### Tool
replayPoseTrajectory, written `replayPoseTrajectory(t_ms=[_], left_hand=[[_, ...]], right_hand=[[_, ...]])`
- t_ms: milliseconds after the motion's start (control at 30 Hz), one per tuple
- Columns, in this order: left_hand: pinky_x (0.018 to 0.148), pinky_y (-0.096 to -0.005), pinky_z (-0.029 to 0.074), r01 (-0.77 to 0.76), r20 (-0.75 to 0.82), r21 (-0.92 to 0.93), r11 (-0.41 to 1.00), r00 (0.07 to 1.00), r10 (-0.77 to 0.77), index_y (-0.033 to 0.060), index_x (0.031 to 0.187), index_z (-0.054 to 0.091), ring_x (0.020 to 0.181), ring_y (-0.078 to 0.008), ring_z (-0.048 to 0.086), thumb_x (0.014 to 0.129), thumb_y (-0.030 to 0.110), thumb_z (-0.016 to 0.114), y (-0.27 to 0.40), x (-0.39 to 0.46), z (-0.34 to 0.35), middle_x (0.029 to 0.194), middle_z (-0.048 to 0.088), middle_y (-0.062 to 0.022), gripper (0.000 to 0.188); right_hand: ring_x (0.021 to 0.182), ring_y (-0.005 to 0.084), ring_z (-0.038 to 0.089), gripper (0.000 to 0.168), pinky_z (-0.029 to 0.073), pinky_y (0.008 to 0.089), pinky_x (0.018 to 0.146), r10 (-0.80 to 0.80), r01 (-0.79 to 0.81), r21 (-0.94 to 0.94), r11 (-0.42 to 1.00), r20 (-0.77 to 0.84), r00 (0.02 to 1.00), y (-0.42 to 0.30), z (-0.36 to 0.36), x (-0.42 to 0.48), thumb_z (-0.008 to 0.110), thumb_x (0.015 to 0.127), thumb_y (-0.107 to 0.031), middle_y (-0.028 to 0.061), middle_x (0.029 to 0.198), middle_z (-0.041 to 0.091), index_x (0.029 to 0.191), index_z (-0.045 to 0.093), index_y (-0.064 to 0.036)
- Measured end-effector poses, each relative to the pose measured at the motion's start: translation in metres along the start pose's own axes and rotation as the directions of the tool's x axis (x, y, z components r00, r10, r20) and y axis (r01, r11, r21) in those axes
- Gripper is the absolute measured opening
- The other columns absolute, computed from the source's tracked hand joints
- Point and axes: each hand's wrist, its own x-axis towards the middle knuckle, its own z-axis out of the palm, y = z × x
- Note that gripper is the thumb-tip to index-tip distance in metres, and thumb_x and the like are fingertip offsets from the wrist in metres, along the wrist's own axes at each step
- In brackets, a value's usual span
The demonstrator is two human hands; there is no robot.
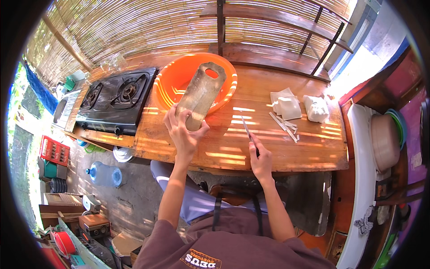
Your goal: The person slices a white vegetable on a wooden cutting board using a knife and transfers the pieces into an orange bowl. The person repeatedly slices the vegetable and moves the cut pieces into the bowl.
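Note:
A worn wooden cutting board with a hole in its far end is gripped at the near end by my left hand. The board is tilted over the near rim of an orange plastic basin, and a few small white bits show inside the basin. My right hand holds a knife by its dark handle, the blade pointing away from me above the wooden table. To the right lie thin white strips, flat white square sheets and a white wrapped block.
A black two-burner gas stove stands left of the basin, with glasses behind it. Wooden shelves rise at the back. A blue water jug lies on the floor. A large beige tub stands at the right.

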Motion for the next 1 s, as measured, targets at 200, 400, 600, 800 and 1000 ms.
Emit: replayPoseTrajectory(t_ms=[200,400,600,800,1000], left_hand=[[0.104,-0.0558,0.042,-0.027,0.113,-0.08,0.996,0.993,0.036,0.0072,0.097,0.051,0.127,-0.0441,0.045,0.061,0.019,0.086,0.028,-0.052,0.004,0.138,0.051,-0.0212,0.051],[0.104,-0.055,0.039,0.031,0.359,-0.141,0.989,0.933,0.022,0.0078,0.098,0.051,0.126,-0.0434,0.045,0.06,0.025,0.085,0.056,-0.103,0.015,0.135,0.052,-0.0201,0.054],[0.111,-0.0538,0.032,0.019,0.616,-0.048,0.999,0.787,0.015,0.0079,0.108,0.064,0.131,-0.0419,0.043,0.067,0.033,0.082,0.077,-0.109,0.033,0.14,0.052,-0.0198,0.051],[0.117,-0.0555,0.029,-0.019,0.657,-0.057,0.998,0.752,0.052,0.0086,0.122,0.066,0.135,-0.0423,0.041,0.072,0.036,0.08,0.095,-0.099,0.048,0.143,0.05,-0.0195,0.059],[0.117,-0.0483,0.033,-0.123,0.673,-0.376,0.918,0.645,0.363,0.0099,0.126,0.064,0.136,-0.0361,0.044,0.088,0.024,0.071,0.13,-0.07,0.094,0.141,0.053,-0.0156,0.041]], right_hand=[[0.063,0.014,0.053,0.043,0.046,0.0328,0.061,0.141,-0.117,0.228,0.967,-0.094,0.985,0.031,-0.002,0.003,0.052,0.108,-0.028,0.0064,0.072,0.06,0.141,0.06,-0.002],[0.08,0.0191,0.066,0.042,0.051,0.0341,0.07,0.137,-0.12,0.07,0.99,-0.329,0.935,0.046,-0.052,0.002,0.05,0.109,-0.027,0.0135,0.099,0.072,0.14,0.06,-0.001],[0.098,0.0413,0.069,0.041,0.053,0.0466,0.086,-0.029,-0.164,-0.386,0.908,-0.449,0.893,0.056,-0.113,0.013,0.058,0.105,-0.025,0.0234,0.116,0.072,0.143,0.06,-0.012],[0.095,0.0347,0.068,0.045,0.054,0.0476,0.081,-0.105,-0.214,-0.648,0.731,-0.417,0.903,0.091,-0.119,0.018,0.059,0.101,-0.023,0.0154,0.099,0.07,0.146,0.057,-0.017],[0.09,0.0294,0.066,0.047,0.054,0.0452,0.076,-0.138,-0.199,-0.723,0.662,-0.379,0.915,0.091,-0.113,0.018,0.061,0.1,-0.024,0.0106,0.093,0.067,0.147,0.056,-0.018]])
